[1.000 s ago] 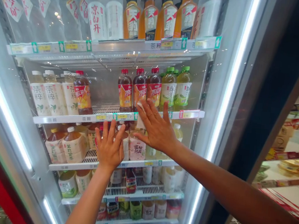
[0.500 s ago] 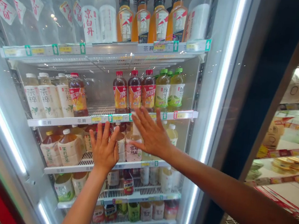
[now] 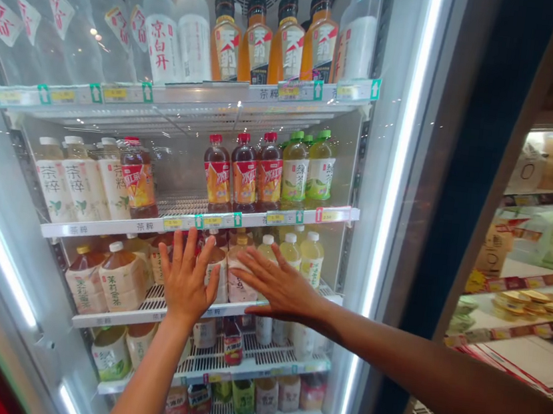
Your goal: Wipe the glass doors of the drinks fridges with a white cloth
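Note:
My left hand (image 3: 189, 281) is raised with its fingers spread, in front of the third shelf of a glass-fronted drinks fridge. To its right, my right hand (image 3: 277, 281) reaches in from the right edge, fingers stretched out and holding nothing. Whether either palm touches the glass I cannot tell. Behind the hands stand a pink-labelled bottle (image 3: 238, 286) and pale yellow bottles (image 3: 311, 258), partly covered. Just above, red-capped tea bottles (image 3: 245, 175) and green-capped tea bottles (image 3: 321, 169) line the second shelf (image 3: 153, 225).
Clear water bottles (image 3: 161, 35) and black-capped amber bottles (image 3: 289, 44) fill the top shelf. Bright light strips (image 3: 398, 155) run down the fridge sides. A dark door frame (image 3: 474, 157) stands at right, with a lit shelf of packaged goods (image 3: 536, 306) beyond it.
My right hand has moved down, from the second shelf's edge to the third shelf's bottles. My left hand stays about where it was. The whole view has shifted slightly.

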`<state>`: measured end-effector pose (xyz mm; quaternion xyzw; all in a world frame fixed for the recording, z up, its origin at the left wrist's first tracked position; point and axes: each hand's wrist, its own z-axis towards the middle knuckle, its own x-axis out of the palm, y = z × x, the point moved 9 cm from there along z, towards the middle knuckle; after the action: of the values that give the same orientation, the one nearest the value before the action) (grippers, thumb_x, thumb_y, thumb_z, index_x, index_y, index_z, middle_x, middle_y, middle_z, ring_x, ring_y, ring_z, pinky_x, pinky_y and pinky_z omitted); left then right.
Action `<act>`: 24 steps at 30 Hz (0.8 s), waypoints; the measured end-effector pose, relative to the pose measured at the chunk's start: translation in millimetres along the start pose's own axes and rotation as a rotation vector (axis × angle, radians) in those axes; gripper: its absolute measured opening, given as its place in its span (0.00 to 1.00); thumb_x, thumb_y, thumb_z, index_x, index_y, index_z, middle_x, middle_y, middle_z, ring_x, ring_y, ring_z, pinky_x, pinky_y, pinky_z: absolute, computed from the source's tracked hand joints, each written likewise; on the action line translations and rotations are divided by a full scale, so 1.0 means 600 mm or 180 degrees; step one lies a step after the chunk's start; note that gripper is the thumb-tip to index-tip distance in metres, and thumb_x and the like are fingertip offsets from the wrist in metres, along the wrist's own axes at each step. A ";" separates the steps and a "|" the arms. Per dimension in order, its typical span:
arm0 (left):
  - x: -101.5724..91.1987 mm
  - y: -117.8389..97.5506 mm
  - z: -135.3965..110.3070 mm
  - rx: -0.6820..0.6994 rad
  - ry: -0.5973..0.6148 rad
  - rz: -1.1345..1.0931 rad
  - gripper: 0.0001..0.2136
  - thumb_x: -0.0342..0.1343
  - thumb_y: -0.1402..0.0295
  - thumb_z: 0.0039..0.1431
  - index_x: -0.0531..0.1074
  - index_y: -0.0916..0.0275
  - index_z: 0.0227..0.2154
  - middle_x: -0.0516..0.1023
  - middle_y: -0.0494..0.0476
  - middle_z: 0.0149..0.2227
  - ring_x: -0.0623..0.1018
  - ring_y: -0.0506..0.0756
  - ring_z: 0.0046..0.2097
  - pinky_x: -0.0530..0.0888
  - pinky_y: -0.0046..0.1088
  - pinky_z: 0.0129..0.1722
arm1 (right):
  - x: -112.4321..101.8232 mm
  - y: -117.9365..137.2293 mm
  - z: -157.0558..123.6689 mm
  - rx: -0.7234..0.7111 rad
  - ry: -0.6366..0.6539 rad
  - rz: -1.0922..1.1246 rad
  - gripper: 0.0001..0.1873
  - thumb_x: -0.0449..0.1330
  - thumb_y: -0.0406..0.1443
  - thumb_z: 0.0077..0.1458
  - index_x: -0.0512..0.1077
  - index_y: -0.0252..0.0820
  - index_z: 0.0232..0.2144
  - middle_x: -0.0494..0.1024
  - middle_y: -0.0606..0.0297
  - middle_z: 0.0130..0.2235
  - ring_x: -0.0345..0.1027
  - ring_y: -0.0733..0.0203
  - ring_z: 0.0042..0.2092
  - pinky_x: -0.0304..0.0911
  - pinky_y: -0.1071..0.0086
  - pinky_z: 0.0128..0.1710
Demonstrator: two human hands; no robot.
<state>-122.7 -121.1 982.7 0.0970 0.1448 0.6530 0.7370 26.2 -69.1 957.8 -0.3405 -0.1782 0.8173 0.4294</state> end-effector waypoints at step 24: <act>-0.002 -0.002 -0.001 -0.0014 -0.0043 -0.0051 0.34 0.58 0.64 0.64 0.55 0.55 0.71 0.48 0.58 0.75 0.47 0.63 0.76 0.42 0.52 0.75 | -0.036 -0.030 0.017 0.0309 -0.0562 -0.0338 0.51 0.50 0.62 0.63 0.49 0.32 0.73 0.48 0.51 0.75 0.26 0.46 0.77 0.19 0.38 0.74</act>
<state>-121.9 -122.5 982.2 0.0987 0.1391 0.6467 0.7434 38.1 -76.6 984.0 -0.2361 -0.1934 0.8278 0.4707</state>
